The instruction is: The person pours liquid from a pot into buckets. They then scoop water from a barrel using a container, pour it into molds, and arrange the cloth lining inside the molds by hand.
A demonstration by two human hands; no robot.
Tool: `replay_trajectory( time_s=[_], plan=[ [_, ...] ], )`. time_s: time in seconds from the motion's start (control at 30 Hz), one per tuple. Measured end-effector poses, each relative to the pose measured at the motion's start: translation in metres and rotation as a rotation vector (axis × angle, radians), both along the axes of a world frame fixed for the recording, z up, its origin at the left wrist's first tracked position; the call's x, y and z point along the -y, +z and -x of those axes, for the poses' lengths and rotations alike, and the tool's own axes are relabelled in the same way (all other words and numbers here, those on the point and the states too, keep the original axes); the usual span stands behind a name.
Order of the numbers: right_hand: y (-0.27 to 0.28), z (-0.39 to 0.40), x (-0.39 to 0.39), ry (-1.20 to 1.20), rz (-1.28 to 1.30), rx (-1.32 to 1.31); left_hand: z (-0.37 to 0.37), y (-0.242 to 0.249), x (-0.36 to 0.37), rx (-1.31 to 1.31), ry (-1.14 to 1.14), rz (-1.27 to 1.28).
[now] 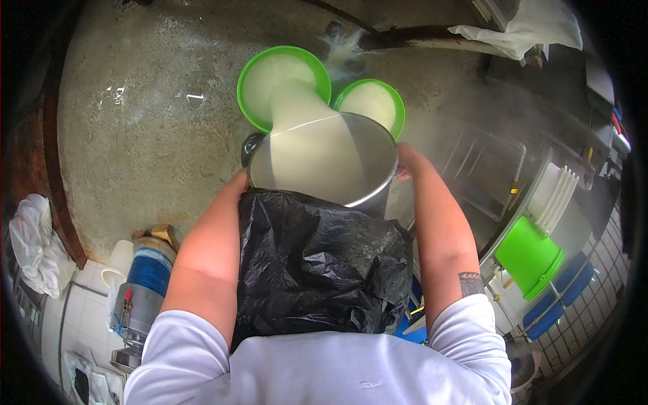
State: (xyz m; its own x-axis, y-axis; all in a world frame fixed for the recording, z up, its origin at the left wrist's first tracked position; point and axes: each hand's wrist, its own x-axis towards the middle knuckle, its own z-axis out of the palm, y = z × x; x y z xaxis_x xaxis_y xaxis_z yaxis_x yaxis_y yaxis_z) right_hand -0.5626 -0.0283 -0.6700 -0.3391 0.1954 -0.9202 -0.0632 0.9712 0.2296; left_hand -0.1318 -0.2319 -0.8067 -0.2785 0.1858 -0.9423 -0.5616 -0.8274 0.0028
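Milky liquid [293,108] pours from a tilted metal pot [372,145]

In the head view, the left hand [241,181] and right hand [403,160] hold the pot from opposite sides, their fingers largely hidden. The pot leans forward over the rim of the larger green bucket [241,74], which takes the stream. Touching or just beside it, a smaller green bucket [402,111] contains similar liquid. A black plastic apron [314,263] hangs below the pot.
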Motion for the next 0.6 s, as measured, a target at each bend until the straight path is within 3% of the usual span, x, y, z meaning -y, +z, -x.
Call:
replay_trajectory(
  time_s=[0.27,0.43,0.53,0.6],
  plan=[
    [-0.020,0.023,-0.010,-0.086,-0.009,-0.012,-0.008,-0.042,-0.014,-0.026,0.013,0.011],
    [-0.017,0.028,-0.006,-0.003,-0.023,-0.014,0.000,-0.010,-0.007,-0.023,0.088,-0.030],
    [-0.016,0.031,-0.002,0.004,-0.026,0.008,0.008,0.006,0.000,-0.051,-0.089,0.097],
    [-0.021,0.035,-0.002,-0.096,-0.066,-0.012,0.007,-0.006,-0.003,-0.051,0.112,-0.066]
  ],
)
